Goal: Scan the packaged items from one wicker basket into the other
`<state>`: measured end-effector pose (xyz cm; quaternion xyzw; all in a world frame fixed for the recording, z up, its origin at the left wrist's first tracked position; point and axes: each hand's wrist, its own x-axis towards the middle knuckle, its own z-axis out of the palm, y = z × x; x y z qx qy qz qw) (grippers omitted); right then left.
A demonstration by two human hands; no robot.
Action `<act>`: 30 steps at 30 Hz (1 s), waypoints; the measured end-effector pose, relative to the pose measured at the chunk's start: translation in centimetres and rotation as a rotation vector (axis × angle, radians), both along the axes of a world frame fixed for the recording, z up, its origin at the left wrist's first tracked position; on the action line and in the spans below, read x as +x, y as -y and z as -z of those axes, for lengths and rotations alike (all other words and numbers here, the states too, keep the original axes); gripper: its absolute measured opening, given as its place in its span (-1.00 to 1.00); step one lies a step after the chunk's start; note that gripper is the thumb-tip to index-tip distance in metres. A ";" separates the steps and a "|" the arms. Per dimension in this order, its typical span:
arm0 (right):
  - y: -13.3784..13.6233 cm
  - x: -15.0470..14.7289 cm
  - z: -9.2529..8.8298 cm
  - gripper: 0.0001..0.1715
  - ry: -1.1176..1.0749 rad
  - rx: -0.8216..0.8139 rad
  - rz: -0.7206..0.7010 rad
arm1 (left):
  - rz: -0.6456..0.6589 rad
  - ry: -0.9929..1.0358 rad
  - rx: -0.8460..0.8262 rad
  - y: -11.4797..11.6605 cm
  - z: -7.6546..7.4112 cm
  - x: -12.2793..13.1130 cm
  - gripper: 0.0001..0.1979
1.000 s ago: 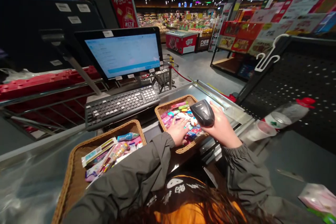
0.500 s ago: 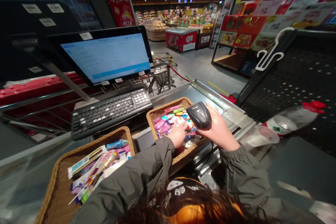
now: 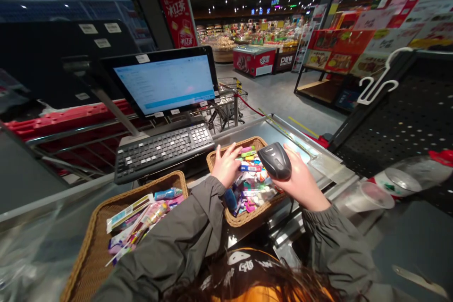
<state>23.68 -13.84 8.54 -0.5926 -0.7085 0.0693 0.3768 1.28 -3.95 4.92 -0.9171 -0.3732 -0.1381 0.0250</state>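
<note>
A black handheld barcode scanner (image 3: 275,161) is gripped in my right hand (image 3: 299,177), its head above the right-hand wicker basket (image 3: 244,219). My left hand (image 3: 226,168) hovers at that basket's left side with its fingers apart. Just right of those fingers lies a small blue, white and red packet (image 3: 250,168); whether they touch it I cannot tell. Many small colourful packaged items (image 3: 256,193) fill the basket. On the left stands a larger wicker basket (image 3: 94,219) with long thin packets (image 3: 141,226), partly hidden by my left sleeve.
A black keyboard (image 3: 164,151) and a lit monitor (image 3: 166,82) stand behind the baskets on the metal counter (image 3: 279,134). To the right are a plastic cup (image 3: 368,197), a bottle (image 3: 406,177) and a white hanger (image 3: 378,80) on a black perforated panel. A shopping cart (image 3: 226,104) stands beyond.
My left hand has moved from the middle of the right basket's contents to its left side, with fingers spread. The scanner stays in my right hand over the basket. The whole view has shifted slightly.
</note>
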 end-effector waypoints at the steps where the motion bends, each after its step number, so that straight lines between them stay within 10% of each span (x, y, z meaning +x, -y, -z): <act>1: 0.0 -0.3 -0.1 -0.34 -0.004 0.005 -0.003 | -0.019 0.020 0.031 -0.1 -1.1 -1.1 -0.91; 18: -1.0 -9.6 -4.2 -0.41 0.146 0.117 -0.223 | -0.264 0.183 0.456 3.2 -11.5 -15.7 -0.91; 30: -0.7 -16.8 -6.1 -0.37 0.191 0.118 -0.405 | -0.330 0.181 0.562 4.2 -11.7 -20.8 -0.90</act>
